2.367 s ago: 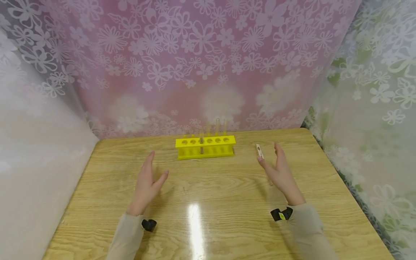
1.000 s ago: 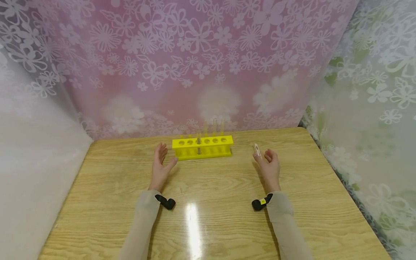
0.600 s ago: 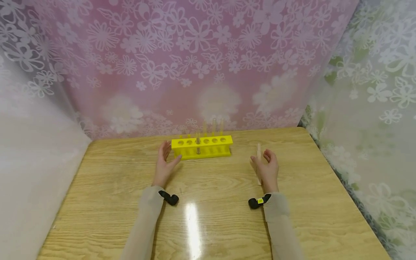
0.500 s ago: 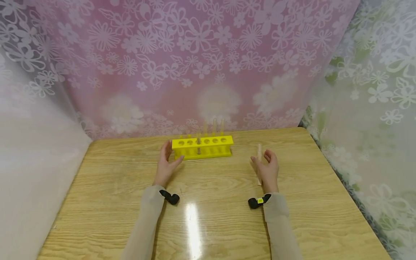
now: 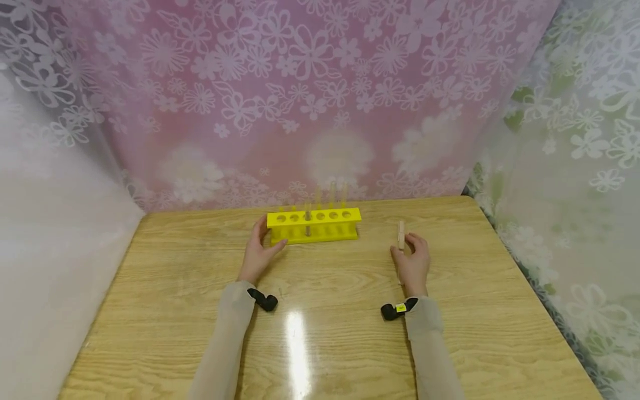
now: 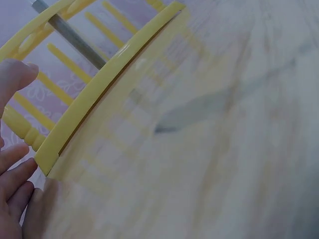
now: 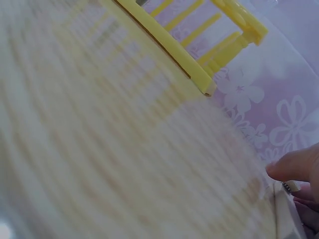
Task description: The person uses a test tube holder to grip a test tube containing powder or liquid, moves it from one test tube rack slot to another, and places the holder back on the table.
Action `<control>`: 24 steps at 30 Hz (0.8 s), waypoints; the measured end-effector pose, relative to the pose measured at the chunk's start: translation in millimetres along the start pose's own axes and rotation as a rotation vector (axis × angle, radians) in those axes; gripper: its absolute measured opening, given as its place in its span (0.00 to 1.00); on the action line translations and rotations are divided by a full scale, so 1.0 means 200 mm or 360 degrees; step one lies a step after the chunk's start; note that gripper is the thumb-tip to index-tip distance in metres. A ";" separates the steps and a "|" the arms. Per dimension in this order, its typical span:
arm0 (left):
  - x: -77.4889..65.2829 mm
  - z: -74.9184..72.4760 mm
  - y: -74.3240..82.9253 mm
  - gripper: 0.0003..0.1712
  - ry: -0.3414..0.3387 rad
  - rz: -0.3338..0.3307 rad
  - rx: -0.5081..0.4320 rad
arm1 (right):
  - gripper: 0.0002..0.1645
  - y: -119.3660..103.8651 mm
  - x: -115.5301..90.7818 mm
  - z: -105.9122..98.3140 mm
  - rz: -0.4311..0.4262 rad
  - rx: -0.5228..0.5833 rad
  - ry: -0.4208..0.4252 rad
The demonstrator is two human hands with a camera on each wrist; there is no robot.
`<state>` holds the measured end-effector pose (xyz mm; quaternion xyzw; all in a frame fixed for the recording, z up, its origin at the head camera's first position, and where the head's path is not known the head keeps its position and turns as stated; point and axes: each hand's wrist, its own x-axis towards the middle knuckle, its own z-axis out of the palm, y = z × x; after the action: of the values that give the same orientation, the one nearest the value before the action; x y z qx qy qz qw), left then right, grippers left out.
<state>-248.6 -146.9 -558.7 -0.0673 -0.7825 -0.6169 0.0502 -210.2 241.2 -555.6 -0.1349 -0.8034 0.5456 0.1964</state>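
From high up, the head view looks forward and down over the table (image 5: 340,289) to its far edge and both far corners. The wrist views, low and tilted, face that edge; the left is nearer the yellow rack (image 5: 325,221), which all three share.

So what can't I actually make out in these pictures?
Head view: the far fingertips of the left hand, hidden behind the yellow rack; whether it grips is unclear.
Head view: part of the wooden clip, covered by the right hand.
Head view: whether the clear tube holds anything; too small and faint.
Left wrist view: part of the rack's upper shelf, cut off by the picture's edge.
Right wrist view: much of the right hand, cut off by the right edge.
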 end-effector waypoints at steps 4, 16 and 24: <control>0.00 0.01 0.03 0.52 -0.0003 -0.0021 0.0004 | 0.26 0.01 0.01 0.00 -0.0034 -0.0013 0.0054; 0.00 0.02 0.01 0.50 0.0034 -0.0044 0.0001 | 0.18 0.01 0.01 0.01 -0.0068 -0.0037 0.0177; 0.01 0.02 0.01 0.51 0.0029 -0.0040 -0.0018 | 0.15 -0.01 0.03 0.00 0.0002 -0.0040 0.0123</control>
<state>-249.4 -143.1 -556.5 -0.0522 -0.7792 -0.6226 0.0492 -215.3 242.0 -552.9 -0.1589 -0.8019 0.5300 0.2254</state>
